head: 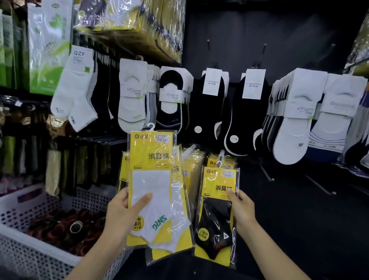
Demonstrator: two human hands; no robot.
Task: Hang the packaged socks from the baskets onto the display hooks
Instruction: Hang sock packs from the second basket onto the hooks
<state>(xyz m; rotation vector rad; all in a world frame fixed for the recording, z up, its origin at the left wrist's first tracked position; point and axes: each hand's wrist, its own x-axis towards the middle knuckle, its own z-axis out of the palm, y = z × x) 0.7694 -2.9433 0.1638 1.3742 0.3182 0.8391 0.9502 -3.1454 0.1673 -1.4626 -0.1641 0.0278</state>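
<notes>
While white-sock packs (152,193) are gripped in the left hand (124,210), a black-sock pack (216,214) is pinched at its edge by the right hand (243,208), just below a hook (222,153). Its hanger (219,164) is best squared to the hook before being slid on.

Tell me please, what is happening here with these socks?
A person is stocking a sock display. The left hand holds a bundle of yellow packs, white socks in front. The right hand pinches a pack of black socks in front of a row of similar packs on a hook. I cannot tell whether it hangs there yet.
</notes>
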